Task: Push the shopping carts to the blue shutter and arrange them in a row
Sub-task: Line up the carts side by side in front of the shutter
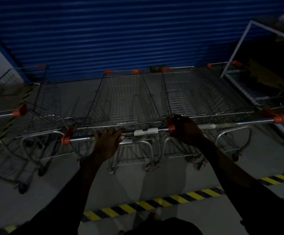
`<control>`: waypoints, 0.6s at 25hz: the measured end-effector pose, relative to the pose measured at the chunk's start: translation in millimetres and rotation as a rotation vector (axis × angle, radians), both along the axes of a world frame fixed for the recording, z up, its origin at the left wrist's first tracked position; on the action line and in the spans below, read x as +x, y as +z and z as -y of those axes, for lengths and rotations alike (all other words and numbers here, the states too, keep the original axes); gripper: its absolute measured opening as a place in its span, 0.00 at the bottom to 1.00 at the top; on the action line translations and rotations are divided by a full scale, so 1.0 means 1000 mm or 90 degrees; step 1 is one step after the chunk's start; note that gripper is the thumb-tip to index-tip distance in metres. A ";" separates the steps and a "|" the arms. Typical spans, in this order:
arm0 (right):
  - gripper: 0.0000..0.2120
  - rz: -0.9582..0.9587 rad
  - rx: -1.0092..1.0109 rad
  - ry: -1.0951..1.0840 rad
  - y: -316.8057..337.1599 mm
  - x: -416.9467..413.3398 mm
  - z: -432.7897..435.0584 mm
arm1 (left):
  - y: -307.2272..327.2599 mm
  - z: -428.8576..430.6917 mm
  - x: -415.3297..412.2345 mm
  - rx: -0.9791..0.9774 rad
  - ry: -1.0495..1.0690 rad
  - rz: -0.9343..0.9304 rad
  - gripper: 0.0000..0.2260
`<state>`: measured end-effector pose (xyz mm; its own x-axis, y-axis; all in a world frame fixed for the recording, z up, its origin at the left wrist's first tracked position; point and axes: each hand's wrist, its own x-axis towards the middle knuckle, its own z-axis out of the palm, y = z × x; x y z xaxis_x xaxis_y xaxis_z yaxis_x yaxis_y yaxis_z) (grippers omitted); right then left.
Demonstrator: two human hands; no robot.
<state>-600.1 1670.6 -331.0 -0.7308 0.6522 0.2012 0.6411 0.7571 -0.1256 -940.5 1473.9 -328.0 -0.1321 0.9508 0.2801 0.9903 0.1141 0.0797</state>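
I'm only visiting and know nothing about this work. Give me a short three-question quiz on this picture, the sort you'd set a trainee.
1. True or false: the middle cart is loaded with goods.
2. Which does the left hand grip? A: the middle cart's handle. B: the shutter. C: the striped floor tape.
3. Fill in: the end cap on that handle is ____ in colour.

Key: 1 false, its basket is empty. 2 A. 3 orange.
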 end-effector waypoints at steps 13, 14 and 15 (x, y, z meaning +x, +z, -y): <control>0.26 -0.273 -0.006 0.072 0.044 -0.134 0.139 | 0.027 0.042 -0.028 0.172 0.035 0.239 0.18; 0.26 -0.282 -0.011 0.080 0.048 -0.150 0.145 | 0.030 0.050 -0.039 0.198 0.049 0.235 0.16; 0.25 -0.289 -0.015 0.091 0.054 -0.169 0.152 | 0.034 0.059 -0.054 0.221 0.068 0.235 0.15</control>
